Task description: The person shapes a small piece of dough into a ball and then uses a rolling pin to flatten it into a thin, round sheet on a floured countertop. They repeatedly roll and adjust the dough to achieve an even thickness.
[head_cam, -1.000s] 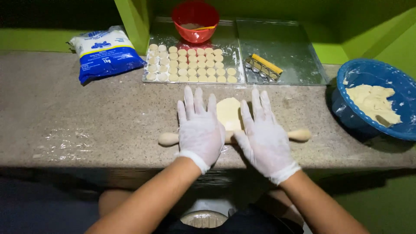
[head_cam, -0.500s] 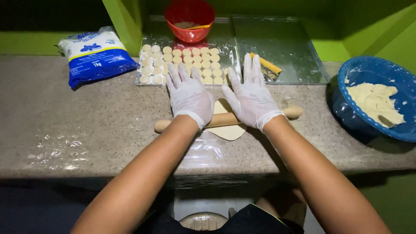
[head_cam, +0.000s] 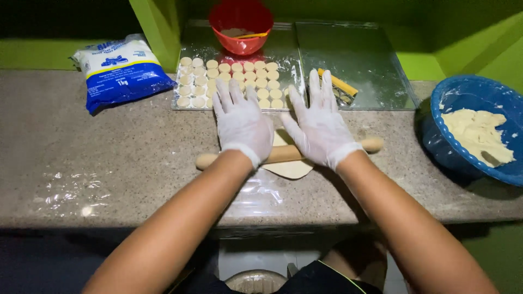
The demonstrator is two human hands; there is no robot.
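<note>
Pressing flat, open palms on a rolling pin (head_cam: 289, 153), the left hand (head_cam: 242, 124) and right hand (head_cam: 318, 124) roll dough (head_cam: 291, 169) on the desk (head_cam: 109, 158). Many cut rounds (head_cam: 229, 81) already fill one tray (head_cam: 188, 104); the blue bowl (head_cam: 436, 141) holds plenty more dough, so much seems left.

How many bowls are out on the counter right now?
2. A red bowl stands at the back, behind the tray of small dough rounds. A blue bowl holding a lump of dough sits at the right edge of the counter.

Bare counter (head_cam: 109, 158) lies open to my left. Ahead, the tray of dough discs (head_cam: 190, 103) blocks my reach; the blue bowl (head_cam: 436, 136) crowds my right.
</note>
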